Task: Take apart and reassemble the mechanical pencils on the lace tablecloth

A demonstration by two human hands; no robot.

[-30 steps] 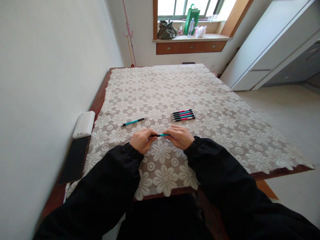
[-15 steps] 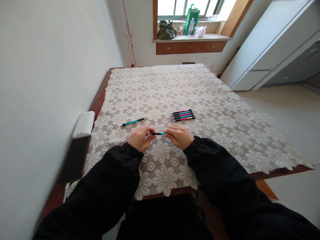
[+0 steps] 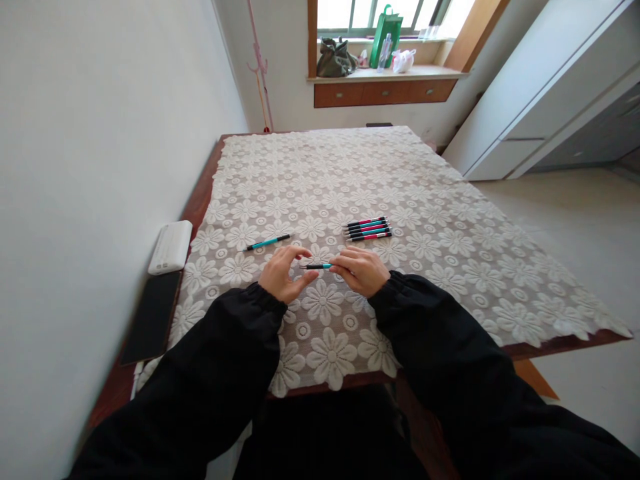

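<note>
My right hand (image 3: 361,270) pinches a black and teal pen (image 3: 316,267) by its teal part, its tip pointing left. Around the tip end, my left hand (image 3: 286,272) has its thumb and fingers spread apart, holding nothing. Beyond my left hand, another teal and black pen (image 3: 269,243) lies slantwise on the tablecloth (image 3: 330,303). Past my right hand sits a row of several pens (image 3: 369,229), red and teal with black grips, side by side with tips to the left.
At the table's left edge are a white power bank (image 3: 171,247) and a dark phone (image 3: 153,319) with a white cable (image 3: 136,379). A wall (image 3: 100,167) rises close on the left. Bags and a bottle (image 3: 385,53) stand on the far windowsill (image 3: 420,71).
My left thumb and fingers have opened away from the pen's tip end. My right hand still holds the pen in nearly the same place.
</note>
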